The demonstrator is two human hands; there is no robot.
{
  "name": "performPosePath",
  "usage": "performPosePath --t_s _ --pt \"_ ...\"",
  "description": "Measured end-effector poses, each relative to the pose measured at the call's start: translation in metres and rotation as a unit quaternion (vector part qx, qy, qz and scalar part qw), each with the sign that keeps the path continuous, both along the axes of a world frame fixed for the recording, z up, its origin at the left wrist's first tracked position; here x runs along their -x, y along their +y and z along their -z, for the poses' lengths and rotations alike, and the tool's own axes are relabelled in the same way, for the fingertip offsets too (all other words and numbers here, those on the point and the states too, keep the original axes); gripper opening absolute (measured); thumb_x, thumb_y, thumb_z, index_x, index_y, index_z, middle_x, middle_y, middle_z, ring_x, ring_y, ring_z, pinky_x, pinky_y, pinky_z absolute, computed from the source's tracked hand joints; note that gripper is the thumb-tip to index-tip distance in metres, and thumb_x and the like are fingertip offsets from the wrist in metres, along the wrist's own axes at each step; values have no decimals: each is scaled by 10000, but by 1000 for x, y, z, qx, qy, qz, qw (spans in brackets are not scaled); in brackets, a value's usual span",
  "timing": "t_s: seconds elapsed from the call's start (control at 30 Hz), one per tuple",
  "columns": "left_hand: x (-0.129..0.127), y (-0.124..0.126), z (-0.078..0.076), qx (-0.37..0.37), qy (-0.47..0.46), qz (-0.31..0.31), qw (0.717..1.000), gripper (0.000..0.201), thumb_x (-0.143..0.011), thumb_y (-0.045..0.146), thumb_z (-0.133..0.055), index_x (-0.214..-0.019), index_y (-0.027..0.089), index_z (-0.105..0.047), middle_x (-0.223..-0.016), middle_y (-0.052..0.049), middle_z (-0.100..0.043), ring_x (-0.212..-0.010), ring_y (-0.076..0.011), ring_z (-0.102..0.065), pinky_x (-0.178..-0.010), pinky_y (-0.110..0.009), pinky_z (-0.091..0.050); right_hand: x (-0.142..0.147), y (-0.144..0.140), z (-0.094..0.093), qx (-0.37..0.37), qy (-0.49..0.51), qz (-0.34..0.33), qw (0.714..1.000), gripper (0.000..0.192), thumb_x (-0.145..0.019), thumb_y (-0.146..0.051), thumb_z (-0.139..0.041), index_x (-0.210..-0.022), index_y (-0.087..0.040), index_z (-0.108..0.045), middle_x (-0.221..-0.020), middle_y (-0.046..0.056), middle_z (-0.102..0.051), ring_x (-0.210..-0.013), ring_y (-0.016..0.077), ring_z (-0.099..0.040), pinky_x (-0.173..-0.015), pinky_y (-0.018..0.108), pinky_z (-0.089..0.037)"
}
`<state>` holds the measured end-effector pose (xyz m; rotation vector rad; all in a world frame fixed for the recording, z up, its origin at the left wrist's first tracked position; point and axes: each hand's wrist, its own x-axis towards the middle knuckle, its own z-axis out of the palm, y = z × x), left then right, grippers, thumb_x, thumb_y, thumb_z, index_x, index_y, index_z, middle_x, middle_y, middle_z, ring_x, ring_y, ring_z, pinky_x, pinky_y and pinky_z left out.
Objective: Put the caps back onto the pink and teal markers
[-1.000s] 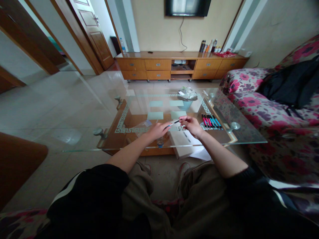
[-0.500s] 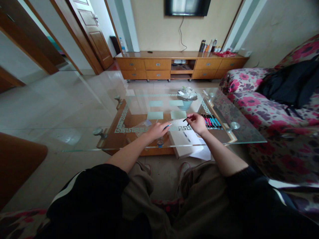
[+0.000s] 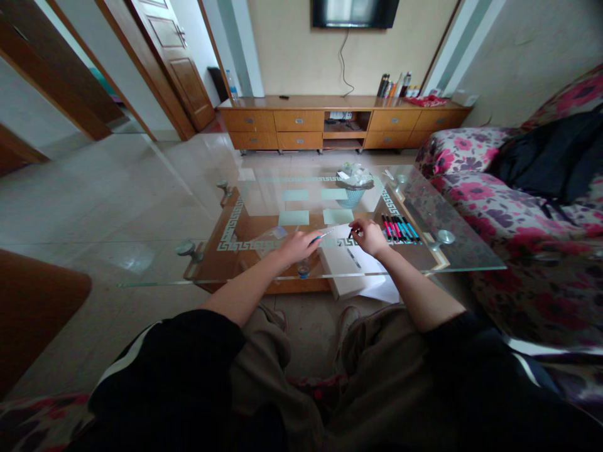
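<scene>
Over the glass table (image 3: 264,267), my left hand (image 3: 301,246) is closed around a slim blue pen (image 3: 320,237), whose pale end points right. Just across from it, my right hand (image 3: 370,237) pinches a small black piece (image 3: 350,232) that looks like a pen cap. The pen and the black piece are apart. Beside my right hand, several pink, blue and black pens (image 3: 400,228) lie in a row on the glass. Below the hands, a white box (image 3: 346,285) and paper sheets show through the glass, with a dark pen shape (image 3: 353,258) over them.
A wastebasket (image 3: 351,196) with a bag in it stands at the table's far side. A bottle with a blue base (image 3: 303,270) is near the left forearm. The wooden TV cabinet (image 3: 299,120) runs along the wall. On the right is a floral sofa (image 3: 464,179) with a black backpack (image 3: 551,157).
My right hand has shifted slightly left and turned, and the black piece now points more downward. My left hand with the blue pen has hardly moved.
</scene>
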<state>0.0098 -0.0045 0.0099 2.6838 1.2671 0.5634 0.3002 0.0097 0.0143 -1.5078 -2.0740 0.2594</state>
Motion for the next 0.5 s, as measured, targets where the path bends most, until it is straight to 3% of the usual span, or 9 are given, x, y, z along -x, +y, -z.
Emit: performPosePath --t_s 0.5 --pt "0 -1 -3 9 -7 4 1000 389 -1056 417 -413 -1322 259 -649 -1096 -68 -775 -942 -202 -733 -842 -297 -548 1 -1 0 3 -10 -4 1000 231 -850 -167 -638 -1066 -166 -720 -928 65 -772 -893 230 -645 -883 345 -463"
